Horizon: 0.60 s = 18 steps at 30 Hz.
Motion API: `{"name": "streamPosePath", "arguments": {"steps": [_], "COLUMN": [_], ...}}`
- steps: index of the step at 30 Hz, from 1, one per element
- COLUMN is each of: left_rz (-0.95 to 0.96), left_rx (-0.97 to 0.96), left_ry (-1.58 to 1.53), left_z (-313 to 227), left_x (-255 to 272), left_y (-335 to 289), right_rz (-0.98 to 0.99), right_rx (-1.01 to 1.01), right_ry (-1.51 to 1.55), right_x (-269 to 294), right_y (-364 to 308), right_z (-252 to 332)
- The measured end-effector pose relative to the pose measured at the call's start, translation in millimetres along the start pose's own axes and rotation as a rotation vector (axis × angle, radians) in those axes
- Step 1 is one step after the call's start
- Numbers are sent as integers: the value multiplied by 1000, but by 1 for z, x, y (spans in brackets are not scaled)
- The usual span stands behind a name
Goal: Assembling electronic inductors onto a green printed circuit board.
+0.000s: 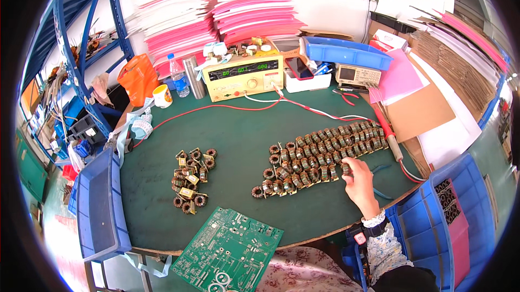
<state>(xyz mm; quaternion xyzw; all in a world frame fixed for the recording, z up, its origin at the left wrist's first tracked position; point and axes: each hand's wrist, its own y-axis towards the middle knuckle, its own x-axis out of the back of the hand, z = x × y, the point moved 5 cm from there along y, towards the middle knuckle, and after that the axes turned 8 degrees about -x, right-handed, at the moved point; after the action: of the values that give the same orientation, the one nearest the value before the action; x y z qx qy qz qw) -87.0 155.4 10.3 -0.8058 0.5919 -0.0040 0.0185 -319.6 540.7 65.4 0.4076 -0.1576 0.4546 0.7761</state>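
My right hand (pixel 358 185) reaches in from the lower right. Its thumb and fingers are closed on a toroidal coil (pixel 345 169) wound with copper wire, at the near right end of the front row. Several rows of similar coils (pixel 309 163) stand close together on the green table mat (pixel 238 129), slanting up to the right. Left of them lies a loose heap of coils (pixel 189 178), some showing pale yellow bases. A green circuit board (pixel 227 251) overlaps the table's near edge. My left hand is not in view.
A blue bin (pixel 100 205) stands at the left edge, another blue bin (pixel 439 221) at the right. Behind are a yellow power supply (pixel 244 78) with red and white leads, a bottle (pixel 179 78), a mug (pixel 162 97) and a red handheld probe (pixel 384 124). Pliers (pixel 379 181) lie beside my hand.
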Motion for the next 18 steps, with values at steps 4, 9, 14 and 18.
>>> {"name": "streamPosePath", "arguments": {"steps": [4, 9, 14, 18], "left_rz": [96, 5, -39, 4], "left_rx": [-145, -31, 118, 131], "left_ry": [312, 91, -354, -377], "left_z": [-4, 2, 7, 13], "left_x": [0, 1, -2, -6], "left_y": [0, -1, 3, 13], "right_rz": [103, 71, -2, -155], "right_rx": [-27, 78, 9, -37], "right_ry": [-115, -156, -344, -420], "right_x": [-12, 4, 26, 32], "right_y": [-1, -6, -10, -6], "right_z": [-11, 5, -35, -19]}}
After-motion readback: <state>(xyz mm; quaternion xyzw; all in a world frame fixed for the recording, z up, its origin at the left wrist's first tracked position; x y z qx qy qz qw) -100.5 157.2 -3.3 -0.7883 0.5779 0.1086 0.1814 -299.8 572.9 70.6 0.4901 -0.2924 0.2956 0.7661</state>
